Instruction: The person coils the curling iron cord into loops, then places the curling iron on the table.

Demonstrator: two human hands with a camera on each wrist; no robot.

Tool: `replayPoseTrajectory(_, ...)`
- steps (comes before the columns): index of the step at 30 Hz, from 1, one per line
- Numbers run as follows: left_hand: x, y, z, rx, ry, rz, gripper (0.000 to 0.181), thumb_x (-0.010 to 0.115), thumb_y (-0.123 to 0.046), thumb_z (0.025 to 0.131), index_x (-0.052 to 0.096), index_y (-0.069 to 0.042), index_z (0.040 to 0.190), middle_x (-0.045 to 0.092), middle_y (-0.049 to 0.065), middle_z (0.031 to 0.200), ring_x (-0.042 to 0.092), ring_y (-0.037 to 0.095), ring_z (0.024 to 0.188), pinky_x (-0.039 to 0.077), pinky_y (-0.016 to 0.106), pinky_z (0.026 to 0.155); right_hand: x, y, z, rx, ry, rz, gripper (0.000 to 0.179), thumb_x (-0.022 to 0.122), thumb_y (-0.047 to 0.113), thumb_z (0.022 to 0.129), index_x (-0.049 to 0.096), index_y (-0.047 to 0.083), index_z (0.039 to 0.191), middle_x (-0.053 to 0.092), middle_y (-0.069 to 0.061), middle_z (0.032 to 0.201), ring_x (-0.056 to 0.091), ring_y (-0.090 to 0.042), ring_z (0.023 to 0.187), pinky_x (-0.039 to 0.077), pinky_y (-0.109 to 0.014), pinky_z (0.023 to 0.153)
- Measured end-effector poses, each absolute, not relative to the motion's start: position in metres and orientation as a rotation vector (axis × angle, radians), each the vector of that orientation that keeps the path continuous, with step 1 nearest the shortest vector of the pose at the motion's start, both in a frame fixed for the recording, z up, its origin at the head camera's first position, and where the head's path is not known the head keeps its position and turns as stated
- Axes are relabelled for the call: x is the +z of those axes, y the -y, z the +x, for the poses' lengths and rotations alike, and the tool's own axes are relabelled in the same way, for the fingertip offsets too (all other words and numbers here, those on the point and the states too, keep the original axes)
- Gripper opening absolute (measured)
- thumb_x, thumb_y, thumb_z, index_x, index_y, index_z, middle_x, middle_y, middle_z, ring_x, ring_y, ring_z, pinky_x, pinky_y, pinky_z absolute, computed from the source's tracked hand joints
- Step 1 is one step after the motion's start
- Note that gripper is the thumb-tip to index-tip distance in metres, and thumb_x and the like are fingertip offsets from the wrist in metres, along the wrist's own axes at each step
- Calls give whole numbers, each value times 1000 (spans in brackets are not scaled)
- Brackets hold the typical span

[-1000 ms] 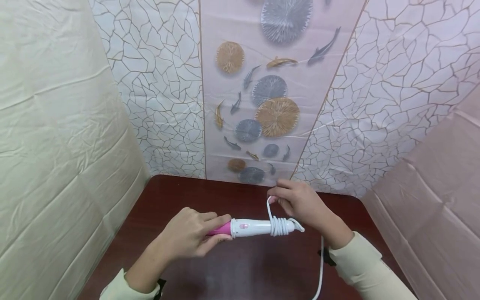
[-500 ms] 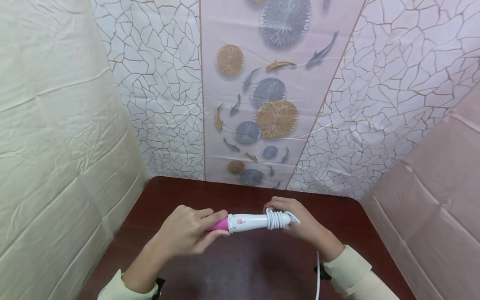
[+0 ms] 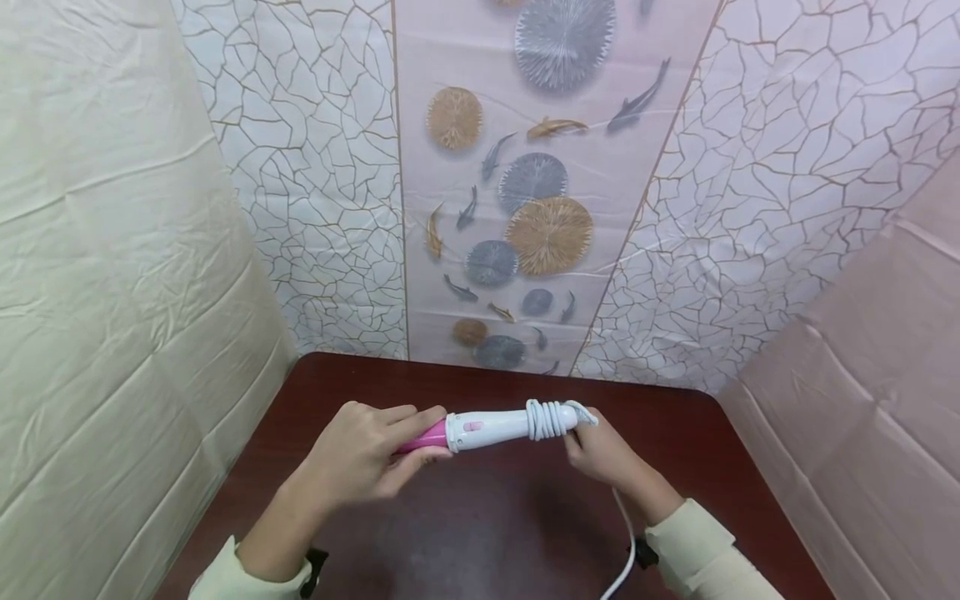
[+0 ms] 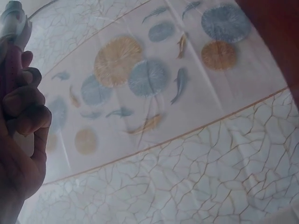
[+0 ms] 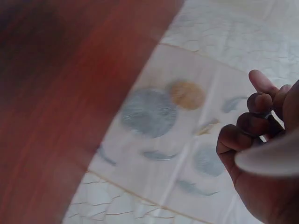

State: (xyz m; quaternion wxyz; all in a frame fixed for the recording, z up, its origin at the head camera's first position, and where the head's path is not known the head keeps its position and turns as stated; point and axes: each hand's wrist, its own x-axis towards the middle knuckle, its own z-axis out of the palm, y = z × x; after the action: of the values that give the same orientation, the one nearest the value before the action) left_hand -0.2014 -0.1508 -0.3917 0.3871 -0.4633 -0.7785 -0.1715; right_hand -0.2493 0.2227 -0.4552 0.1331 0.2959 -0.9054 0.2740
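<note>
The left grip (image 3: pixel 367 450) sensibly held the likely light, stiff wand (image 3: pixel 495 427) by its pink part (image 3: pixel 429 436); the right grip (image 3: pixel 602 452) held pliant-looking cord (image 3: pixel 632 542).

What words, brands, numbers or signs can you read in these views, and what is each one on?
None: no text can be read in any view.
White handle: any marks around the pink switch are too small to read.
Pink section: partly covered by the left hand; nothing legible.
Patterned backdrop: printed pictures, no lettering visible.
</note>
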Motion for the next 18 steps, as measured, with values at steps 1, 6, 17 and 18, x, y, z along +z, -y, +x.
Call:
replayPoseTrajectory(1,-391,152,-202,-440,1981,-1177,44,56,-53,113,80,-17,120,58,-11,69,30,-3,56,28,14,51,-459,-224,-248,732,2635,841,26,63,-15,94,72,9,90,62,5,76,48,-2,68,45,-27,65)
replayPoseTrajectory(6,-390,156,-208,-435,1986,-1170,41,61,-51,112,79,-15,119,63,-9,70,32,-2,55,31,15,50,-473,-221,-237,440,2540,929,29,69,-11,89,77,17,95,76,8,91,68,-7,81,58,-31,71)
replayPoseTrajectory(17,-391,159,-226,-400,2036,-1159,40,64,-51,110,80,-16,121,63,-9,72,32,0,56,30,17,51,-467,-208,-208,77,2190,1226,15,72,7,89,69,21,88,59,10,83,56,-8,68,46,-23,54)
replayPoseTrajectory(18,-391,159,-227,-387,2039,-1159,37,67,-49,108,79,-16,121,64,-9,74,32,0,56,31,18,51,-465,-207,-205,66,2173,1249,14,69,11,96,68,21,88,58,10,83,55,-9,68,45,-22,53)
